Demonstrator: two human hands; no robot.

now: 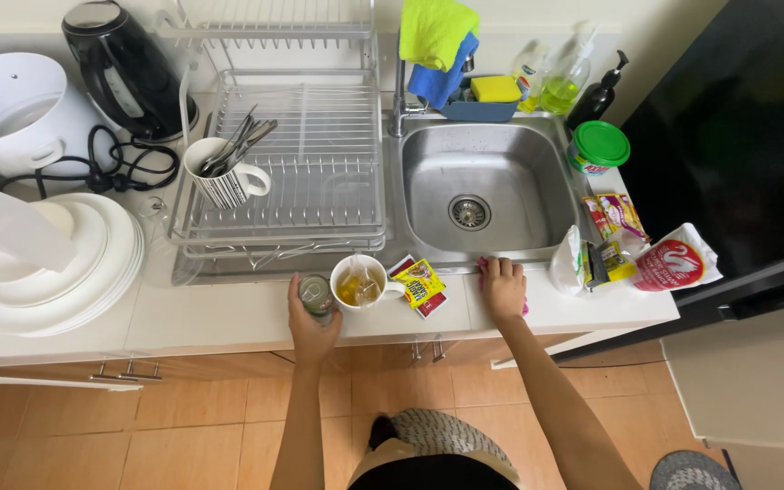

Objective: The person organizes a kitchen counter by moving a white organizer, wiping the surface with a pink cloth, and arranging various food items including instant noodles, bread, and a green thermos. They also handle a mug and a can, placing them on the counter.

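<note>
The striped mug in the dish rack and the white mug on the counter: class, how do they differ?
The striped mug has dark vertical stripes; the white mug is plain. The striped mug holds cutlery and stands in the dish rack; the white mug holds yellowish liquid with a tea bag and stands on the counter beside the left hand. Both stand upright, handles pointing right.

A flat red-and-yellow sachet (421, 285) lies at the surface's front edge, beside the sink. Toward the right edge sit pink-and-yellow sachets (616, 215), a white pouch (570, 262) and a red-and-white bag (675, 262).
</note>
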